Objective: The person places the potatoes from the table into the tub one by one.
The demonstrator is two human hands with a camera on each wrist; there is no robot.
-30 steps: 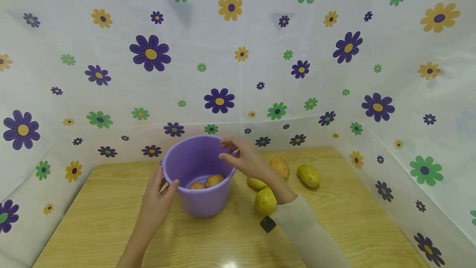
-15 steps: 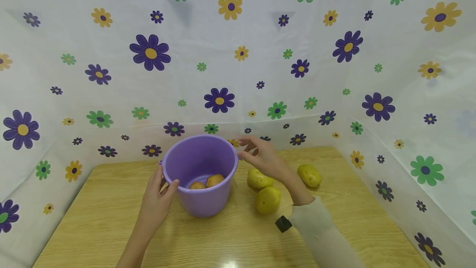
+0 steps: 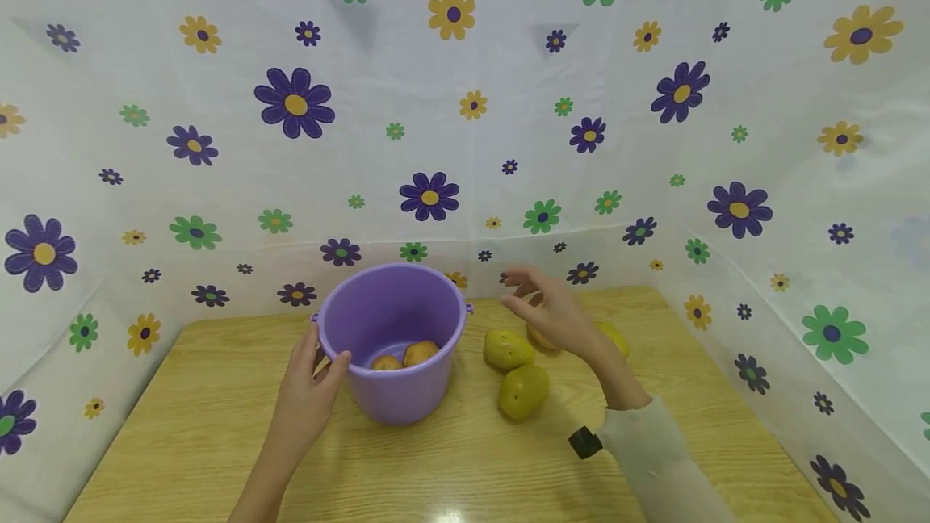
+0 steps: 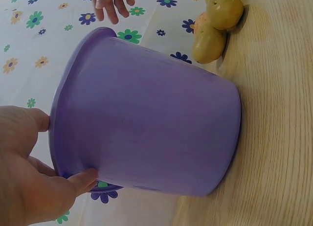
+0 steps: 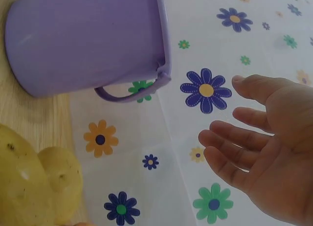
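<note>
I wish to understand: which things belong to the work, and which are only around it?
Probably in the work:
purple plastic bucket, held by the left grip
two brown rounded potatoes inside it
three yellow oval potatoes outside it
one brown potato, partly hidden

Probably only around:
pale brown wooden table
white flower-printed cloth
small black block

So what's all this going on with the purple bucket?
A person's left hand grips the rim of a purple bucket standing on a wooden table. Two brownish potatoes show inside. The right hand holds nothing and is raised to the bucket's right, where four more potatoes lie.
</note>
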